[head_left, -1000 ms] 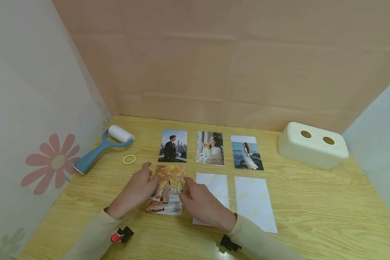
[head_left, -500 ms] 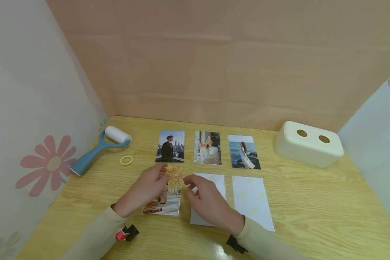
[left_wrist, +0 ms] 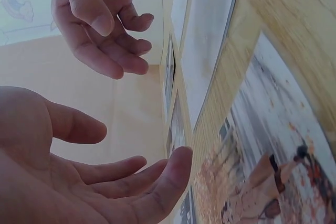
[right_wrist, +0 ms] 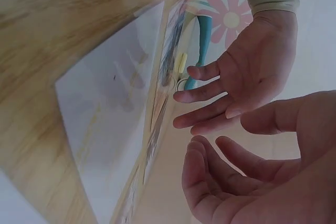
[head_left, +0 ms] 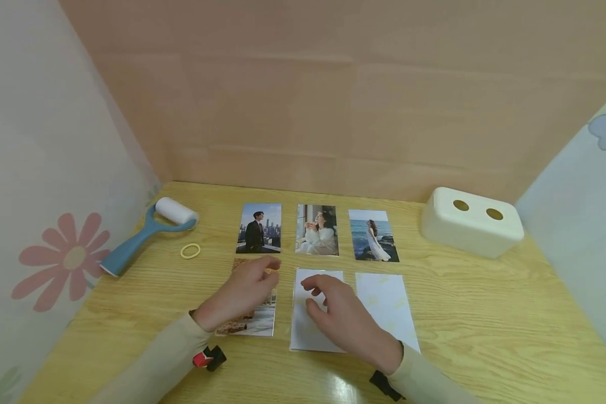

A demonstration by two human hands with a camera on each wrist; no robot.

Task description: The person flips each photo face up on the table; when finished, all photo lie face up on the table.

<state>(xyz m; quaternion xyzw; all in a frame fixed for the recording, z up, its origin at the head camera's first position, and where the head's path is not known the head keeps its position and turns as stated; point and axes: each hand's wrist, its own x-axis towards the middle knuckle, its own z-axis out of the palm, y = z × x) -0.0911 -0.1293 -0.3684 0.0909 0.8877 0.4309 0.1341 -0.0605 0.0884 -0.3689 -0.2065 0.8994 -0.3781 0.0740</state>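
Note:
My left hand (head_left: 242,292) hovers over an autumn photo (head_left: 262,320) lying face up, and holds nothing; in the left wrist view its fingers are loosely bent. Above a white photo back (head_left: 308,331), my right hand (head_left: 345,314) hangs with relaxed fingers, also holding nothing. The right wrist view shows this white sheet (right_wrist: 110,93) flat on the table below both hands. To its right lies another white photo back (head_left: 384,289), partly behind the right hand. Three photos form the far row: a person in a suit (head_left: 259,229), a person in white by a window (head_left: 317,230), and a seaside scene (head_left: 373,235).
A blue-handled lint roller (head_left: 151,230) with a white roll lies at the left edge, near a small yellow ring (head_left: 190,251). A cream box (head_left: 472,221) with two round holes stands at the back right. A wall covering (head_left: 257,112) rises behind the wooden table.
Both hands have come off the autumn photo and shifted right. The right hand now is over the middle white sheet. The view has turned slightly to the right.

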